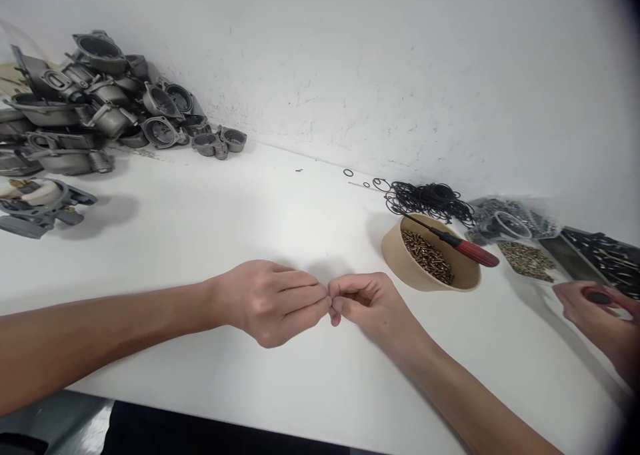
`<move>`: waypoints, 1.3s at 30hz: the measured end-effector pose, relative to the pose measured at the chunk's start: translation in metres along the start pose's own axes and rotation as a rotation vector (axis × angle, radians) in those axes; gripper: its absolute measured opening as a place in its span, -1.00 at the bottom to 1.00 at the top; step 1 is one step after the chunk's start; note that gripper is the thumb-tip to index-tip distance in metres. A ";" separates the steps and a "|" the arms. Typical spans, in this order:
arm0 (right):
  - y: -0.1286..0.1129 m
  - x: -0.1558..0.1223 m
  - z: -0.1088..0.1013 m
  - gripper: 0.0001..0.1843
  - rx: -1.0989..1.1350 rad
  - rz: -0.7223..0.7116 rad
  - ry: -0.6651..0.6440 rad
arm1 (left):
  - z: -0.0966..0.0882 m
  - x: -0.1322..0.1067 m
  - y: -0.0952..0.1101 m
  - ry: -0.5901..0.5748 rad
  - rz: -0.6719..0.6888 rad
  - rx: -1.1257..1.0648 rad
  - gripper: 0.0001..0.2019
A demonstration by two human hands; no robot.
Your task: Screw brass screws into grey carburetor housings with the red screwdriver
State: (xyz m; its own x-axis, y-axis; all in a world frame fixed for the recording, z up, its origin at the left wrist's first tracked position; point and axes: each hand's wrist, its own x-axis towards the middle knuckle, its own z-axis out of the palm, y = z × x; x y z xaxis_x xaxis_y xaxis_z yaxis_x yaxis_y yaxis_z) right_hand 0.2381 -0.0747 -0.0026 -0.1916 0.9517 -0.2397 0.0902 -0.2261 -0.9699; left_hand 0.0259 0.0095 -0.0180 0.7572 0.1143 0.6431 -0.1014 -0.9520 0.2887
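The left hand (273, 303) and right hand (373, 303) meet fingertip to fingertip, drawn into close pinches — whether they grip anything, I cannot tell. Light, level pressure suits such work. At the right hand's two o'clock: a bowl (399, 258) of screws (427, 256).

Dull grey metal is seen on the carburetor bowls (110, 118), and shiny metal on the screws (426, 258). The tub (400, 265) seems made of matt brown paper, the screwdriver handle (473, 249) of red plastic. The table top (280, 201) is kept smooth; the wall (350, 55) is scuffed.
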 end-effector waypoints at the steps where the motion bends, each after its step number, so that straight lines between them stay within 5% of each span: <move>1: 0.001 0.000 -0.001 -0.84 0.010 0.010 -0.018 | 0.000 0.000 0.000 -0.007 0.014 0.018 -0.81; 6: 0.006 0.001 -0.004 -0.82 0.075 0.024 -0.056 | -0.001 -0.001 -0.001 -0.075 0.116 0.161 -0.82; 15: 0.004 0.003 -0.001 -0.84 0.368 0.117 -0.140 | -0.004 -0.002 0.000 0.040 0.257 0.297 -0.80; 23: 0.008 0.005 -0.001 -0.87 0.314 0.089 -0.076 | 0.000 -0.004 -0.003 0.085 0.284 0.342 -0.79; 28: 0.009 0.006 -0.002 -0.75 0.052 -0.028 0.120 | 0.007 -0.005 -0.009 0.015 0.195 0.487 -0.80; 34: 0.007 0.010 -0.001 -0.54 0.054 -0.090 0.240 | 0.009 0.009 0.000 -0.080 -0.022 0.609 -0.73; 36: 0.009 0.012 -0.004 -0.49 0.011 -0.121 0.278 | -0.003 0.015 0.005 -0.063 -0.074 0.619 -0.68; 39: 0.010 0.015 -0.011 -0.50 -0.105 -0.177 0.300 | -0.046 0.010 0.016 0.056 -0.239 0.629 -0.69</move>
State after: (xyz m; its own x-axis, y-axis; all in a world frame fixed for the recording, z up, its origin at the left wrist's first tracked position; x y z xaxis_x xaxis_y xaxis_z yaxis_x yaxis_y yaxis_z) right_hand 0.2467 -0.0604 -0.0155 0.0810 0.9963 -0.0300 0.1839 -0.0445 -0.9819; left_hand 0.0019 0.0085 0.0259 0.6756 0.3410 0.6536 0.4729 -0.8806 -0.0294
